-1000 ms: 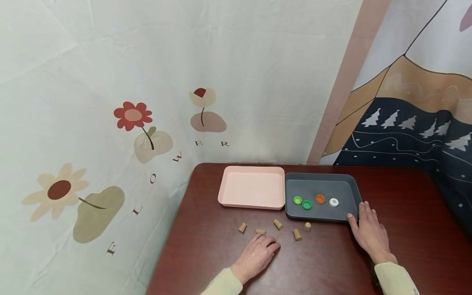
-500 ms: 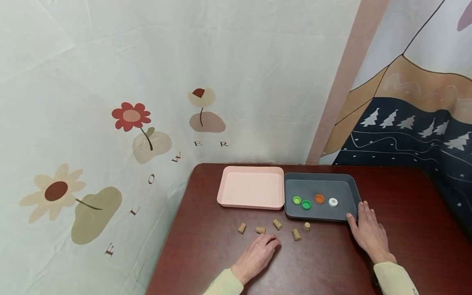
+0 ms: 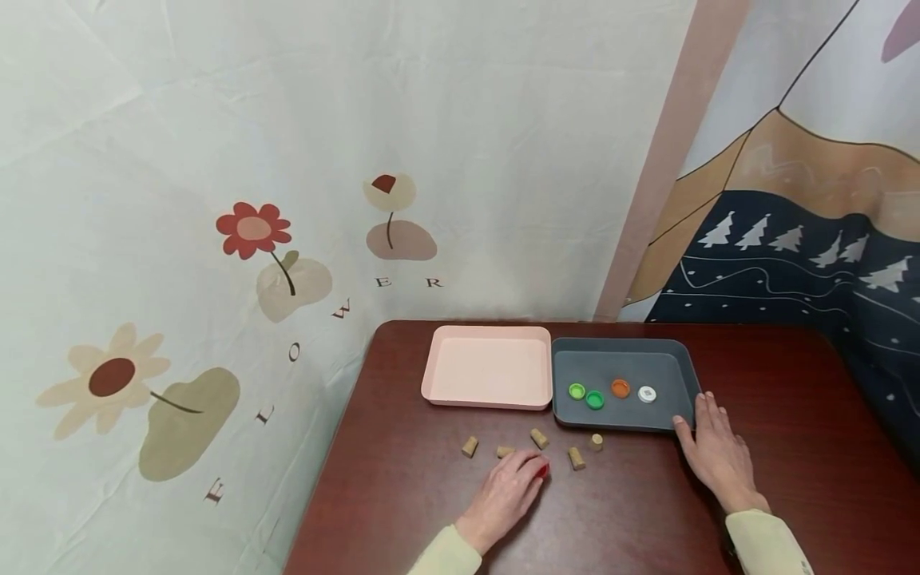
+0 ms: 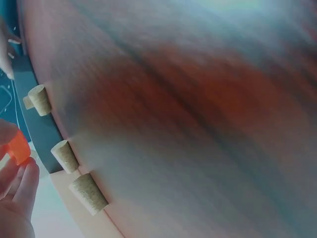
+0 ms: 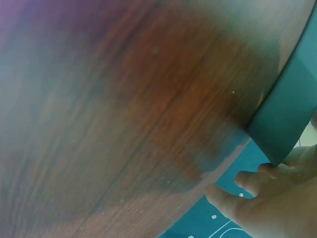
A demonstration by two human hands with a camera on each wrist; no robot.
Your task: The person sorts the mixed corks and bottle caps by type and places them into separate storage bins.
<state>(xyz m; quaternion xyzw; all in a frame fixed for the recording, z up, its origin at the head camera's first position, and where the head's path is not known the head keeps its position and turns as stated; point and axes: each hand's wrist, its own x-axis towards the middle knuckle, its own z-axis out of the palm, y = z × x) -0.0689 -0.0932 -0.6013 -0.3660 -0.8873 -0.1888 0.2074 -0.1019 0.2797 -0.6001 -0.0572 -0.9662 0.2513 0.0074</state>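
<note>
Between the thumb and fingertips of the left hand [image 3: 505, 495] sits a small red cap [image 3: 543, 470], pinched, with the fingers curved and only as far apart as the cap itself. It looks deep red from above and brighter, almost orange, in the left wrist view, where a short, smooth, curved side shows. There is one such cap, and it lies right at the fingertips, its right part showing past them and the rest covered; whether it also touches the table [image 3: 611, 519] I cannot tell. Just beyond these fingers are five corks [image 3: 576, 458], spread in a loose row on the dark red wood; one is partly hidden by the hand, and the rightmost shows its round end. Past the corks stand two trays side by side: a pink tray [image 3: 487, 363] on the left and a gray tray [image 3: 647, 355] on the right. Four caps lie in the gray one: a light green cap [image 3: 576, 391], a green cap [image 3: 594, 399], an orange cap [image 3: 620, 389] and a white cap [image 3: 647, 394]. At that tray's near right corner, the right hand [image 3: 719, 459] rests with fingers extended and thumb spread, touching the rim and gripping nothing.
</note>
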